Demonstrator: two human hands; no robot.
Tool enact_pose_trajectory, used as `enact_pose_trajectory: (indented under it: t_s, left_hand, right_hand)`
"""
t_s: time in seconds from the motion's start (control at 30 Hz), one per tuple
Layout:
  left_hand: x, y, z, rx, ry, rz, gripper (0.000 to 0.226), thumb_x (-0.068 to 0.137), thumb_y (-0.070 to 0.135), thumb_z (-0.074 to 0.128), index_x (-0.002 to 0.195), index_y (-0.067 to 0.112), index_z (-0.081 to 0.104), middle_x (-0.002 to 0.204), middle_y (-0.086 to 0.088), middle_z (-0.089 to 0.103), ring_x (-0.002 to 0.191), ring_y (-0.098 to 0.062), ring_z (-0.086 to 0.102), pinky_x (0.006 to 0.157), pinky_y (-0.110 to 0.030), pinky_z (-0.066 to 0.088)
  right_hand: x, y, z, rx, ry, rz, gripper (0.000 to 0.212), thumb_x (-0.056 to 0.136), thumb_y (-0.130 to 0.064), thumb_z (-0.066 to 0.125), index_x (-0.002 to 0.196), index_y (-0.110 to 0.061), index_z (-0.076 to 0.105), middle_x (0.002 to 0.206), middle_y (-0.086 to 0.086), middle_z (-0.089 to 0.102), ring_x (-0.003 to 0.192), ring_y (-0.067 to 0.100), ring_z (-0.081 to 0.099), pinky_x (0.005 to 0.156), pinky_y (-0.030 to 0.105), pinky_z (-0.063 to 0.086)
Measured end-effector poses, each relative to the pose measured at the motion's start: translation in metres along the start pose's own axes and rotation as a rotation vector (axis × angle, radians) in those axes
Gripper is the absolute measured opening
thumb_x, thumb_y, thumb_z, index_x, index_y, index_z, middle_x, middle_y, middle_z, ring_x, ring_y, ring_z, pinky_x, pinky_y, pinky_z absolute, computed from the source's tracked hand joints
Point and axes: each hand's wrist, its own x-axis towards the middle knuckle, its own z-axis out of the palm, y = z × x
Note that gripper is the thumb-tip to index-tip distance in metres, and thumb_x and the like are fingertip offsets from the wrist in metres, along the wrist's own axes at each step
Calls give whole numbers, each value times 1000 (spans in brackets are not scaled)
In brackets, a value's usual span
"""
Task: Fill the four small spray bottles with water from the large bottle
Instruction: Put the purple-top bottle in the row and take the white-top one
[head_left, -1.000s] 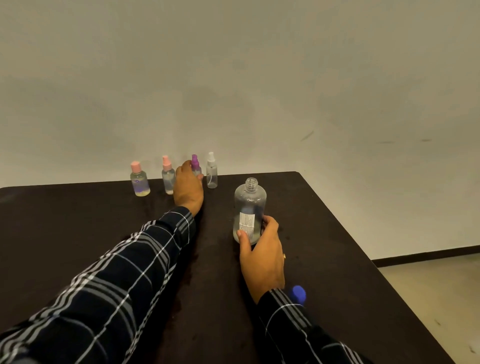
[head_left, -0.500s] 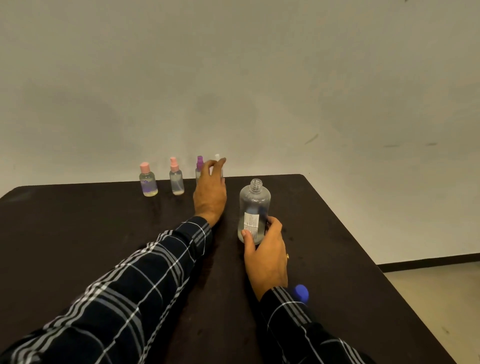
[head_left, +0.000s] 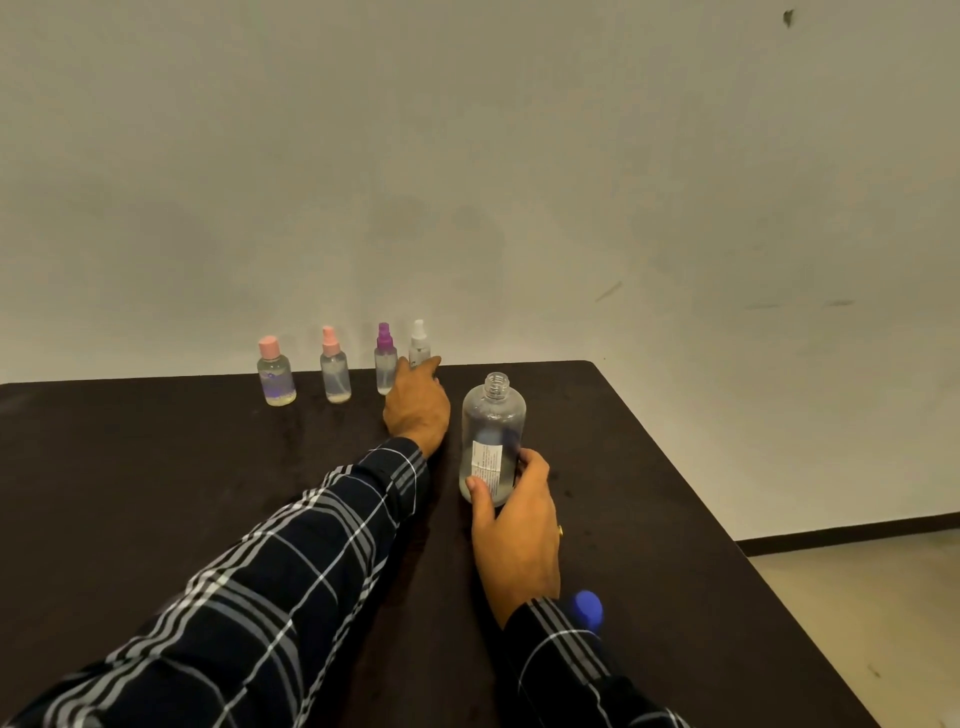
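Observation:
Four small spray bottles stand in a row at the far edge of the dark table (head_left: 156, 467): a pink-capped one (head_left: 276, 375), a pink-nozzled one (head_left: 335, 374), a purple-topped one (head_left: 384, 364) and a white-topped one (head_left: 418, 342). My left hand (head_left: 417, 402) reaches to the white-topped bottle, its fingers curled round the lower body, which is hidden. My right hand (head_left: 511, 525) grips the base of the large clear bottle (head_left: 493, 431), which stands upright and uncapped, with a little water at the bottom.
A blue cap (head_left: 588, 609) lies on the table beside my right wrist. The table's right edge runs diagonally from the far corner toward me, with floor beyond it. A plain wall stands right behind the row of bottles.
My left hand moved right from the purple-topped bottle to the white-topped one and closed round its lower part. My right hand kept its hold on the large bottle.

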Motion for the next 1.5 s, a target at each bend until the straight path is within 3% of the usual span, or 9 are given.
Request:
enact_pose_trajectory:
  t_s: [0.37,0.57,0.7,0.8,0.97,1.17,1.27,1.4,1.5]
  left_hand:
    - [-1,-16,-12,45,-197,69,45,104,17,47,148,25,52,154,-11,35,136,-38,46,114,-46,39]
    - [-74,-37,-68,33,-239,108,38,101,28,54,137,35,62,141,-1,45,123,-30,58,104,-36,45]
    - [-134,-48,-119,152,-267,141,36,102,34,52,137,39,60,138,1,47,118,-26,60,101,-39,51]
    - [-174,-64,-155,185,-279,136,35,102,37,53,136,46,60,136,7,48,118,-21,60,98,-40,53]
    - [-227,-81,-192,208,-188,141,31,100,43,57,130,47,64,132,14,53,116,-12,60,88,-33,54]
    - [-266,-79,-203,127,14,105,4,88,43,74,90,39,73,112,22,64,104,-5,62,63,-18,37]
    - [-272,-80,-202,105,88,42,25,84,42,78,76,32,57,85,17,61,81,-9,61,54,-23,36]
    - [-271,-88,-196,25,88,-30,41,83,40,80,84,23,43,72,9,57,65,-12,57,53,-33,44]
    - [-268,-92,-198,-108,77,-64,47,80,37,84,103,26,45,88,13,66,73,-10,63,67,-39,55]
  right_hand:
    - [0,1,2,-13,7,-5,57,91,-43,66,137,-33,33,133,-7,58,123,12,56,106,45,46]
    - [-10,-6,-2,-56,20,-45,58,90,-40,66,137,-27,37,131,3,61,119,24,60,101,50,48]
    - [-17,-11,-12,-80,-25,-81,69,89,-43,66,148,-27,35,143,2,53,129,26,53,107,52,44]
    - [-28,-12,-21,-73,-91,-99,68,88,-47,67,146,-30,38,141,-2,55,127,23,54,106,50,45]
    - [-52,-6,-33,-73,-214,-147,72,85,-53,68,147,-35,35,140,-6,57,125,18,57,104,49,47]
    - [-86,-7,-44,-39,-328,-235,67,89,-45,69,147,-33,38,140,-8,57,126,14,55,103,34,45]
    - [-94,-5,-44,-68,-366,-263,71,88,-47,69,149,-34,35,142,-6,56,130,15,53,107,39,42]
    - [-97,-2,-44,-84,-411,-257,76,89,-51,66,154,-36,28,145,-5,54,133,17,50,113,48,38]
    - [-99,1,-42,-17,-408,-237,86,87,-54,67,156,-32,21,148,-6,50,136,16,46,114,48,36]
